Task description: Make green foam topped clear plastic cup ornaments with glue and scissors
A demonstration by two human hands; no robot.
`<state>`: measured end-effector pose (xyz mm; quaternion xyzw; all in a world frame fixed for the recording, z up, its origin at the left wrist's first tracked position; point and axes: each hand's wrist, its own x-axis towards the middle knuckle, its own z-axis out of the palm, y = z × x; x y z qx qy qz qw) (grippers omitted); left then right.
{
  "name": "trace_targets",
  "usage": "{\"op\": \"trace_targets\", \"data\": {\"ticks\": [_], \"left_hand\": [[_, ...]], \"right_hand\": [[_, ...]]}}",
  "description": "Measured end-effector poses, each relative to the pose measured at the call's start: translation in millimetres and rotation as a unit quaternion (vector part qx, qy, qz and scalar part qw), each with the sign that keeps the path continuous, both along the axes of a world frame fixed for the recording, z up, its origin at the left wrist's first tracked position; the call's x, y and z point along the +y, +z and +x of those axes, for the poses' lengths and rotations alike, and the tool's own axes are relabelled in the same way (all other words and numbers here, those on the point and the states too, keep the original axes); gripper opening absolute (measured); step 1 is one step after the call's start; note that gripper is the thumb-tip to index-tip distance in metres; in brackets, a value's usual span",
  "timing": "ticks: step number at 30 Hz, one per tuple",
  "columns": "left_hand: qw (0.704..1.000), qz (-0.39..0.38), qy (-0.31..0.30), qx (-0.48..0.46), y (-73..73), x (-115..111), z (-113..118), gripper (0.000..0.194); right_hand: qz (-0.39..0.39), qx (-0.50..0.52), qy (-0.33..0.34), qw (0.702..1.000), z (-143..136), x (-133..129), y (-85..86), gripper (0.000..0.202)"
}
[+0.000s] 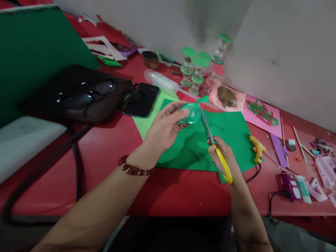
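My left hand [168, 122] grips a small clear plastic cup [193, 114] with green at its round end, thumb on the near side. In my right hand [223, 154] are scissors [222, 161] with yellow handles. Their blades point up and away, along the right edge of the cup's round end. A scrap of green paper [202, 99] shows by the blade tips. Below both hands lies a large green sheet of paper [228, 129], partly over a light green sheet [141, 124].
Several cup pairs [196, 78] with green or red discs stand by the wall. A row of nested cups [161, 81] and a phone [141, 99] lie to the left. Rightward are a yellow glue gun [257, 148], its cord, and a purple box [291, 186]. Sunglasses [86, 96] rest on a black bag [105, 112].
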<state>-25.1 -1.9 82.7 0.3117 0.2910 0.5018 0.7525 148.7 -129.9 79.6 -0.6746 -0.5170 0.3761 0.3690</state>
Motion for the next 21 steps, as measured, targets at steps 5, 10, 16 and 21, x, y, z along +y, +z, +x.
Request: {"op": "trace_targets", "data": {"ticks": [5,10,16,21], "left_hand": [[1.0,-0.019,-0.007,-0.011,-0.5,0,1,0.036],[1.0,-0.024,-0.014,-0.004,0.5,-2,3,0.038],[0.999,-0.029,-0.027,0.001,0.3,-5,5,0.042],[1.0,-0.011,-0.029,0.002,2.0,-4,3,0.037]], "right_hand": [[0.006,0.009,-0.004,1.0,-1,0,-0.9,0.064],[0.022,0.065,0.013,0.998,3,-2,-7.1,0.062],[0.018,0.07,0.022,0.997,8,-4,-14.5,0.063],[0.014,0.051,0.006,0.999,8,-4,-17.4,0.069]]}}
